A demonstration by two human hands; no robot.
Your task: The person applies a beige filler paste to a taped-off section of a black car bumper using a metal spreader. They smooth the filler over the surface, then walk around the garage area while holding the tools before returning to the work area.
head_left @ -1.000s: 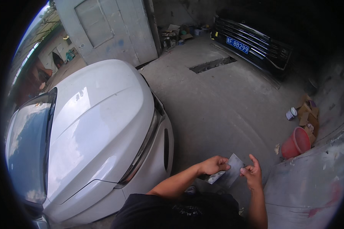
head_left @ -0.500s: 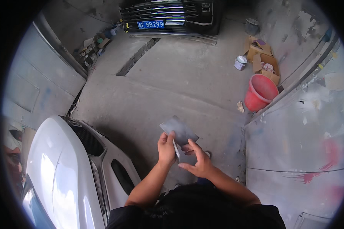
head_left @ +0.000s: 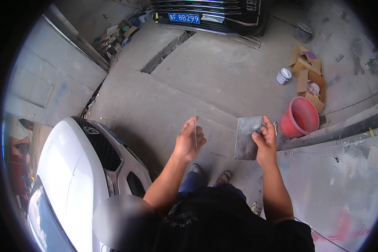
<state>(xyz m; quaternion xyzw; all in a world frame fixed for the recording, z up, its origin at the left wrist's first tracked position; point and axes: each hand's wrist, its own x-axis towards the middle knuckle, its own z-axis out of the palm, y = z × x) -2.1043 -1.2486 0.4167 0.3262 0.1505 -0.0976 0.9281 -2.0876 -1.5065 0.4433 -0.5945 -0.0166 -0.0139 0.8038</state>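
My right hand grips a dark grey rectangular sheet by its right edge, thumb on the face towards me. The sheet has pale smudges and hangs out to the left of the fingers. My left hand is closed on a second thin sheet, which is seen almost edge-on as a pale upright line. Its faces cannot be made out. Both hands are held apart in front of me, above the concrete floor.
A white car stands close on my left; a black car's front is at the far end. To the right are a red bucket, open cardboard boxes, a white tin and a grey panel. Clutter lies far left.
My hands were close together around the sheets; now they are apart, with a sheet in each. My right hand has moved right with the grey sheet. The view has shifted.
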